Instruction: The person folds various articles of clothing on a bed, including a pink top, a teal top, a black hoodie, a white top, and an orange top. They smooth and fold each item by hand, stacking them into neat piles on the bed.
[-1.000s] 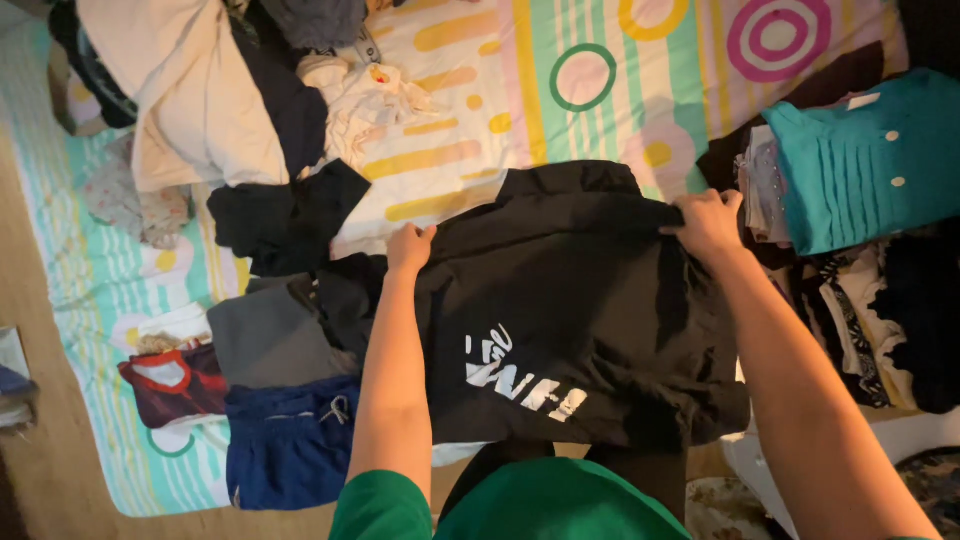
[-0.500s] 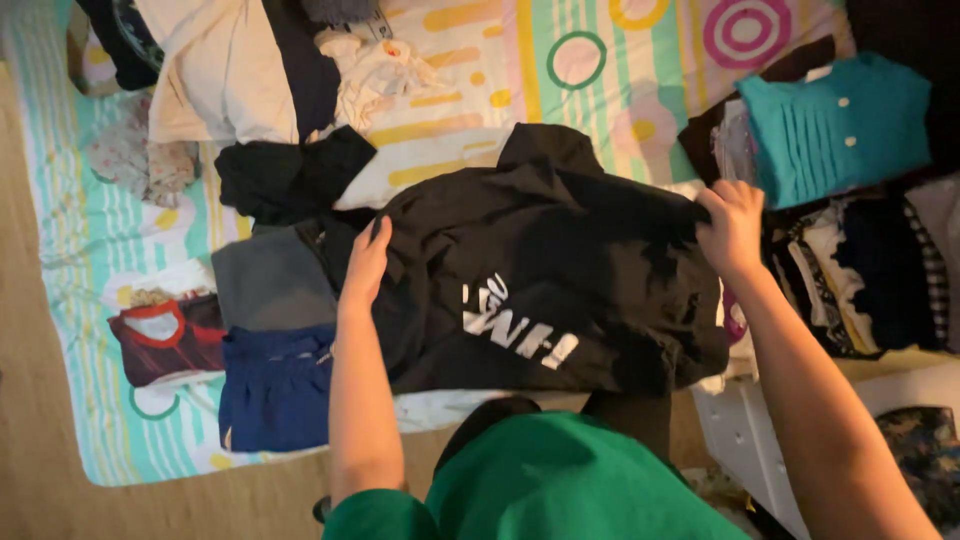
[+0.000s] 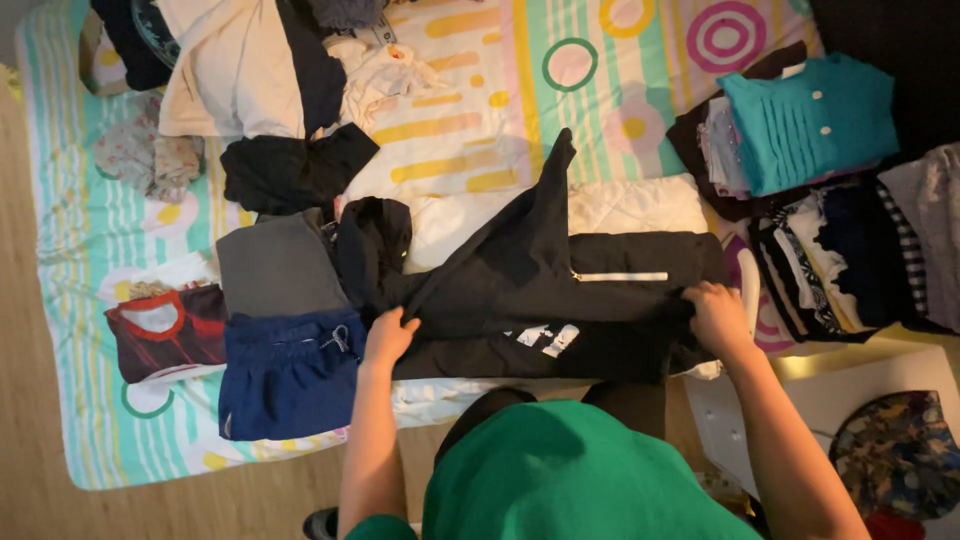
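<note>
You've just doubled the black jacket (image 3: 560,290) over since a moment ago, its white print now near the front edge, so the fold is under way. Your left hand (image 3: 388,338) pinches its nine o'clock edge, your right hand (image 3: 716,316) clamps its three o'clock edge. No containers show; folded blue shorts (image 3: 285,372) lie at nine o'clock on the patterned blanket (image 3: 470,120).

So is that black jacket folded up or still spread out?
Partly folded. The black jacket lies doubled across the blanket, one part trailing upward; left hand and right hand grip its near edge.
</note>
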